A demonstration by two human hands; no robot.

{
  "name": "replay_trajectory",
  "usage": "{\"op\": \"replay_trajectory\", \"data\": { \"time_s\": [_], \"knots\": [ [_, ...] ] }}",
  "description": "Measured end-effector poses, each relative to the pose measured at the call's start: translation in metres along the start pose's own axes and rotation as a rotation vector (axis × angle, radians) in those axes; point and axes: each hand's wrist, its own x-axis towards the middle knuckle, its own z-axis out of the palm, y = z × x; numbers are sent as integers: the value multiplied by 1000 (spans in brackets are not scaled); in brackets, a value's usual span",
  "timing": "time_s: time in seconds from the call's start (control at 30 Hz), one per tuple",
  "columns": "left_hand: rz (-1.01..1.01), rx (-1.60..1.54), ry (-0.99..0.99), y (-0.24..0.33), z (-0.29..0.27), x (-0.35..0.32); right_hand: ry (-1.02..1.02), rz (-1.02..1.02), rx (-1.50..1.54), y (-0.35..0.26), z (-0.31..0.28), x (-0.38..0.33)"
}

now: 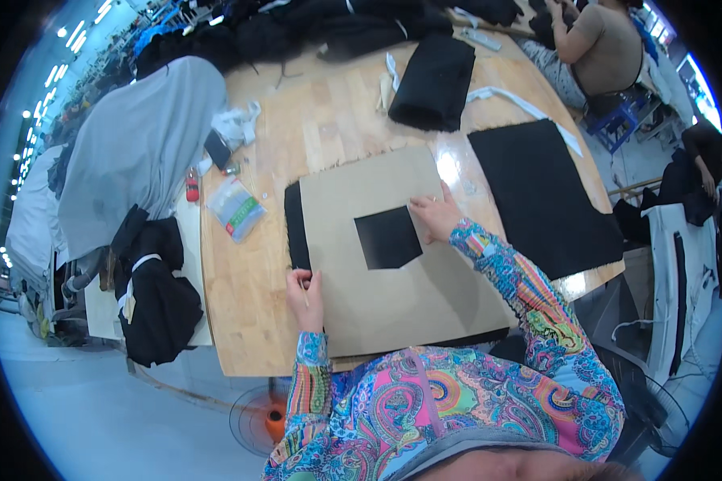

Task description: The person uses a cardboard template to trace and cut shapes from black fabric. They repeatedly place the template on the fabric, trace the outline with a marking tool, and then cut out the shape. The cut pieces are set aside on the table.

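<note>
A tan cardboard pattern sheet (pixel 337 313) lies over black fabric (pixel 296 228) on the wooden table, the fabric showing along its left and lower edges. Through a five-sided cutout in the card, more black cloth (pixel 387 238) is visible. My right hand (pixel 437 216) rests open on the card beside the cutout's upper right corner, its fingers spread. At the card's left edge, my left hand (pixel 306 300) is closed around a thin pale stick, whose exact kind is too small to tell.
Another black fabric piece (pixel 537 192) lies on the right. Farther back are a folded black bundle (pixel 433 84) and white strips (pixel 513 98). A clear plastic packet (pixel 236 209) and small red bottle (pixel 192 184) sit left, near a grey-draped shape (pixel 140 136). Another person (pixel 606 48) sits far right.
</note>
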Motion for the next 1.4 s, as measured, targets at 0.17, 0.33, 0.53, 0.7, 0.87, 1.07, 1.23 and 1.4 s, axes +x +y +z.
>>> {"op": "replay_trajectory", "data": {
  "time_s": [0.17,0.33,0.53,0.7,0.87,1.07,1.23,1.4],
  "knots": [
    [117,-341,-9,31,-2,-10,210,108,68,2,-9,-22],
    [308,-488,308,58,-71,3,719,301,243,18,-21,-86],
    [232,-493,813,2,-187,27,655,316,446,0,17,-143],
    [66,-135,1015,-35,-196,33,585,416,559,-12,48,-166],
    [237,432,1128,-57,-191,28,627,534,436,-1,62,-178],
    [193,-171,338,-41,-97,-33,429,775,395,-13,74,-239],
    [190,215,-160,-6,-20,-79,501,835,530,-9,102,-248],
    [265,346,-186,-2,-10,-84,512,882,710,-8,94,-245]
  ]
}}
